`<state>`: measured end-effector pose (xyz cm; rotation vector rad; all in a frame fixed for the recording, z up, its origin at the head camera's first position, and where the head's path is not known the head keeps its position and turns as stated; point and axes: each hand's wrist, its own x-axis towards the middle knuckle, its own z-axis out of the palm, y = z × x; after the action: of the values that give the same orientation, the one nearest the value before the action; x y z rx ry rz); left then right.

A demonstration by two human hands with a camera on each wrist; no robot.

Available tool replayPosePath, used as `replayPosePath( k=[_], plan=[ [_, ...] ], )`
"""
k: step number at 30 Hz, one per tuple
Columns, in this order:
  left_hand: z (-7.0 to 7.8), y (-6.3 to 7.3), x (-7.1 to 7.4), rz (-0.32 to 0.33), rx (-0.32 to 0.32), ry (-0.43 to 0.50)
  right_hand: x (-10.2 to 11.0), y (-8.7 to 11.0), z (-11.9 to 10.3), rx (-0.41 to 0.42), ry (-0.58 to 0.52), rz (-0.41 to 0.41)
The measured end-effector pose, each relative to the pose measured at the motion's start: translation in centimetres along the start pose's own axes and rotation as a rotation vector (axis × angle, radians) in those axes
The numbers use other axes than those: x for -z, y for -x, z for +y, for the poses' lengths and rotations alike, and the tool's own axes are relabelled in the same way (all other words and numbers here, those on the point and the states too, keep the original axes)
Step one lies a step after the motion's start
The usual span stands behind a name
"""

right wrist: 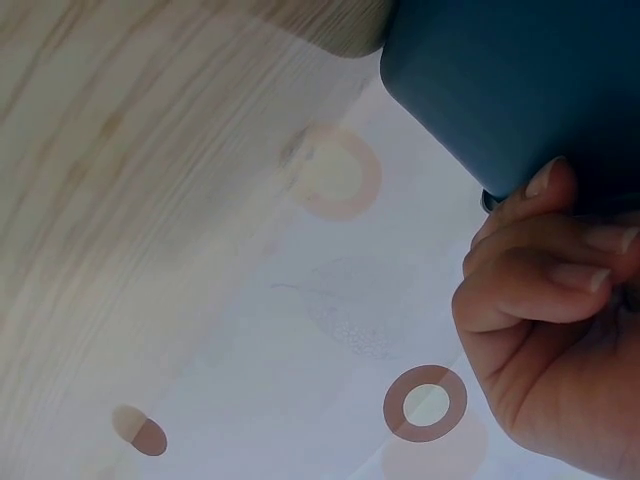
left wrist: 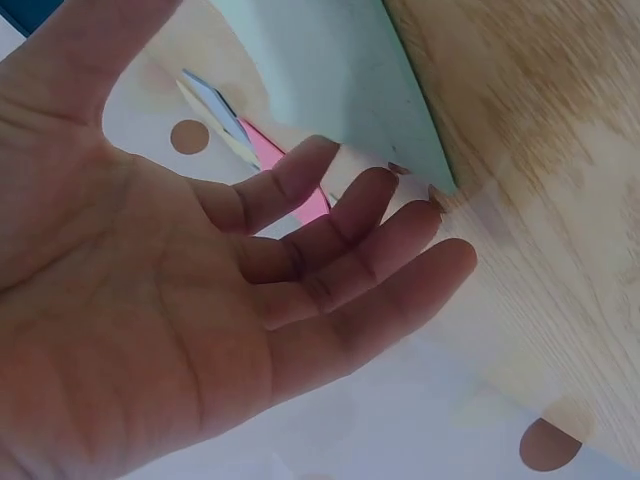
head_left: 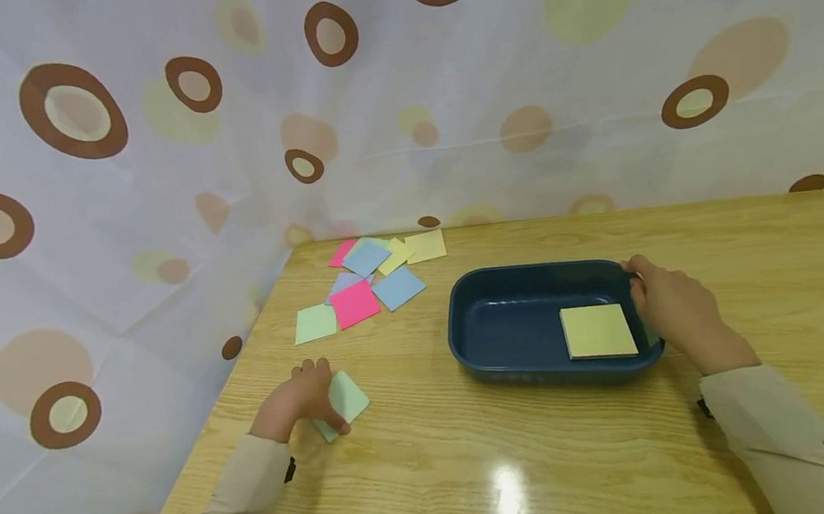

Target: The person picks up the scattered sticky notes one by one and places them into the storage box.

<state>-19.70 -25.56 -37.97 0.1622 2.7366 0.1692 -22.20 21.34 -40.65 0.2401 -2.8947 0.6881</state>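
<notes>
My left hand (head_left: pixel 301 400) is over a light green sticky note (head_left: pixel 351 395) on the table, thumb and fingers spread on either side of it. In the left wrist view the fingers are relaxed and slightly bent, fingertips right at the edge of the green note (left wrist: pixel 345 80). My right hand (head_left: pixel 678 310) grips the right rim of a dark blue plastic tub (head_left: pixel 543 375), fingers curled outside its wall. Inside the tub, at its right end, lies a pale yellow stack of sticky notes (head_left: pixel 598 332). The right wrist view shows the curled fingers against the tub (right wrist: pixel 510 90).
Several loose notes lie at the table's back left, among them a pink note (head_left: pixel 354 304), a blue note (head_left: pixel 399 288), a green note (head_left: pixel 316 323) and a cream note (head_left: pixel 426 246). A patterned cloth (head_left: pixel 395 85) hangs along the table's back and left edges.
</notes>
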Motion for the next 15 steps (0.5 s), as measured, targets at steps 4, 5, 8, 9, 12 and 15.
replayPosePath(
  k=[4, 5, 8, 9, 12, 15],
  plan=[
    [-0.15, -0.11, 0.11, -0.004, -0.027, -0.004, 0.03, -0.04, 0.05, -0.013, 0.002, -0.004],
    [-0.14, -0.13, 0.13, -0.003, -0.031, -0.004, 0.04, -0.04, 0.05, -0.015, 0.003, -0.003],
    [-0.14, -0.11, 0.1, -0.003, -0.026, 0.008, 0.04, -0.01, 0.08, -0.014, -0.001, -0.002],
    [-0.16, -0.12, 0.05, -0.003, -0.023, 0.011, 0.02, 0.01, 0.09, -0.011, -0.002, 0.0],
    [-0.1, -0.04, -0.08, -0.006, -0.015, 0.022, -0.03, 0.06, 0.11, 0.0, -0.008, 0.009],
    [0.21, 0.04, -0.04, -0.004, -0.022, 0.006, -0.09, 0.05, 0.06, 0.002, -0.012, 0.01]
  ],
)
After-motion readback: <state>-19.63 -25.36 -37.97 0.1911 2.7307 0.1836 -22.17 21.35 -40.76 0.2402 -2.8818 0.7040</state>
